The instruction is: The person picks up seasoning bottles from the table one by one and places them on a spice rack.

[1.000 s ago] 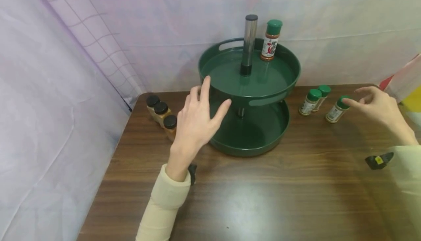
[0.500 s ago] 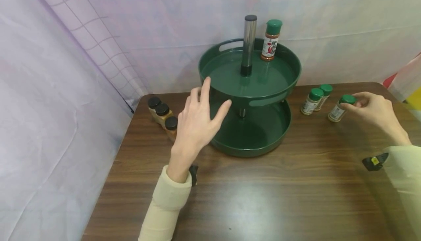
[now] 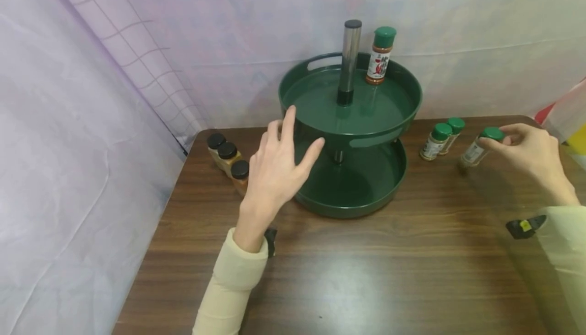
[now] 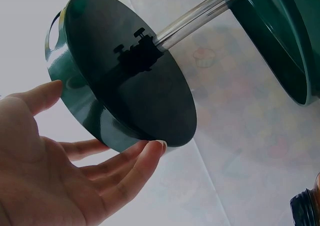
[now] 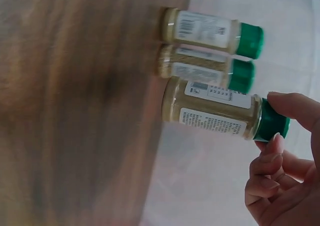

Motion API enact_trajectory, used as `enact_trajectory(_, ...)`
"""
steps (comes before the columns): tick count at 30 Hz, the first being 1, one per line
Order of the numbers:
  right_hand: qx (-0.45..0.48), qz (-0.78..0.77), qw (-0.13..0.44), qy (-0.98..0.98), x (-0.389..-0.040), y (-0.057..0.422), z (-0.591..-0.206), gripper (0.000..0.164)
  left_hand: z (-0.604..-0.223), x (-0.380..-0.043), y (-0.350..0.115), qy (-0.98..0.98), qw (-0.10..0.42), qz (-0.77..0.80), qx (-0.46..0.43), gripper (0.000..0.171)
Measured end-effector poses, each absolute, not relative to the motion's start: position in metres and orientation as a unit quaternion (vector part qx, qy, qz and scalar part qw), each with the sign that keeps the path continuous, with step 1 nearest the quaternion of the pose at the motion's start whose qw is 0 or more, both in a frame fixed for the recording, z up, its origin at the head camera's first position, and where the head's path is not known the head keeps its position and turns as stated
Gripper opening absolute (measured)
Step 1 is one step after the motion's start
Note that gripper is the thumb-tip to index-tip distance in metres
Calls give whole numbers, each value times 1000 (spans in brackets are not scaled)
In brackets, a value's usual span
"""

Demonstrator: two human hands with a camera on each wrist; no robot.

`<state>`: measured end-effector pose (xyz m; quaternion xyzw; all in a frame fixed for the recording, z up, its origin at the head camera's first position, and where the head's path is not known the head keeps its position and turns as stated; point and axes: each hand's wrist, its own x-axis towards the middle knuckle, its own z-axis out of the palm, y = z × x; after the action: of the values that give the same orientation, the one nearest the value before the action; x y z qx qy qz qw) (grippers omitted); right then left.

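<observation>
My right hand pinches the green cap of a spice jar between thumb and fingers. That jar leans a little, and its base appears slightly off the table. Just left of it stand two more green-capped spice jars, close together. My left hand lies against the outer wall of the upper tray of a green two-tier turntable, thumb and fingers spread. In the left wrist view, the fingertips touch the tray's wall near its underside. A red-brown spice bottle stands in the upper tray, behind the metal post.
The lower tray rests on the wooden table. Left of the left hand are three black-capped jars in a slanting row, the nearest partly hidden by that hand. A pale curtain hangs behind the table.
The right hand has closed on the cap of the rightmost green-capped jar, which now tilts and has shifted slightly right and up. The left hand has stayed at the tray.
</observation>
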<state>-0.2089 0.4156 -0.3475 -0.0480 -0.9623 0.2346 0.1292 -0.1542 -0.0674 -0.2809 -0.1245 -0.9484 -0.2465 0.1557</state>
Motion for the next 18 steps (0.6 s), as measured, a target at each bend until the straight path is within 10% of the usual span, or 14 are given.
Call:
enact_trajectory(14, -39, 293, 267, -917, -196, 381, -271, 62, -281, -154, -67, -947, 158, -249, -126, 83)
enact_trajectory(18, -21, 343, 302, -889, -194, 366, -249, 31, -282, -154, -67, -947, 156, -250, -126, 83)
